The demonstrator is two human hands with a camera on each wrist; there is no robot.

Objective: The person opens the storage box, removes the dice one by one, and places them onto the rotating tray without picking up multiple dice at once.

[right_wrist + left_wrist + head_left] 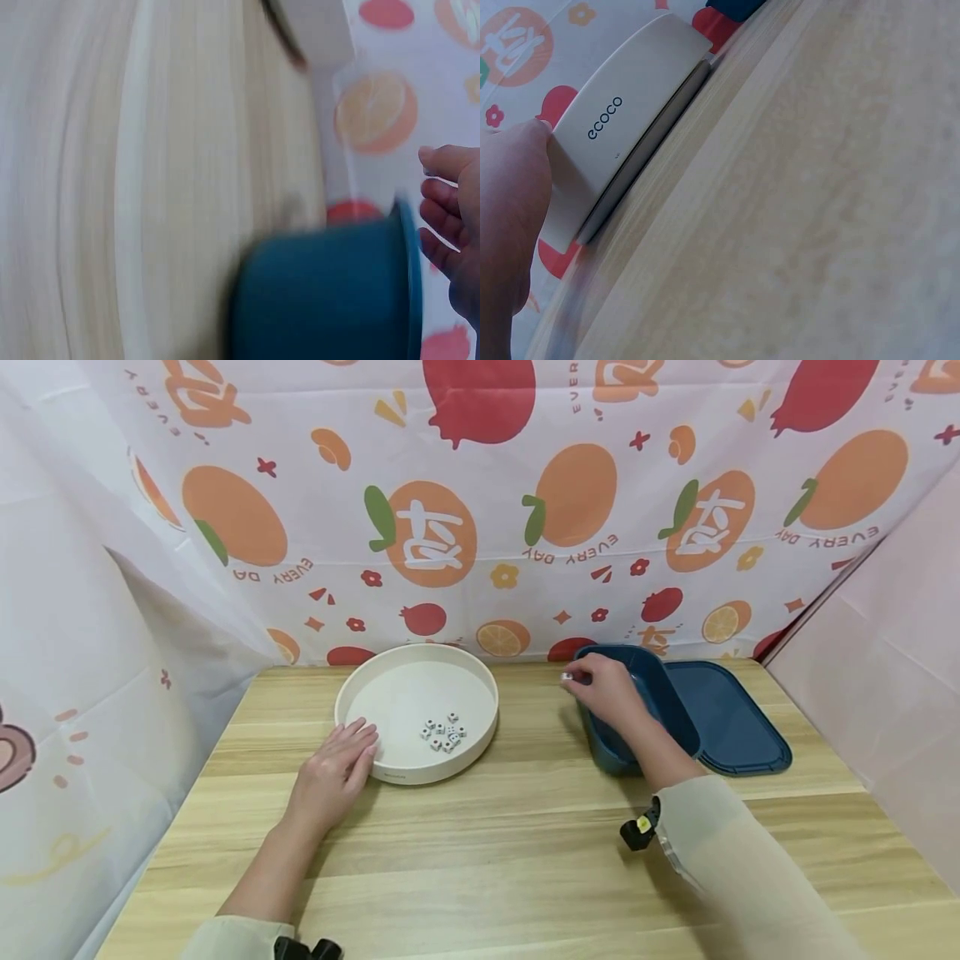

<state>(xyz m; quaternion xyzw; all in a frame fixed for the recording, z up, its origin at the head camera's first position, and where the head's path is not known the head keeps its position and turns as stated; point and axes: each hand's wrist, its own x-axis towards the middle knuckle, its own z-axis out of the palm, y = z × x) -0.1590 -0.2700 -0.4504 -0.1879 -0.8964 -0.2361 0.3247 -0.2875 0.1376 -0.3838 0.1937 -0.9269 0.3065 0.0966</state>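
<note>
In the head view, a round cream tray (390, 681) holds several small white dice (440, 729) grouped right of its middle. My left hand (333, 768) rests with extended fingers on the tray's near left rim. The left wrist view shows the tray's side wall (622, 112), lettered "ecoco", beside that hand (514, 195). My right hand (609, 692) is above the left rim of a dark blue box (611, 756), pinching a white die (566, 677) between thumb and finger. In the right wrist view this hand (457, 217) is above the blurred box (322, 292); the die is mostly hidden.
A dark blue lid (723, 718) lies flat on the wooden table (480, 860), right of the box. Behind the table hangs a fruit-print cloth (502, 527). Pale cloths hang at left and right. A stretch of wood separates tray and box.
</note>
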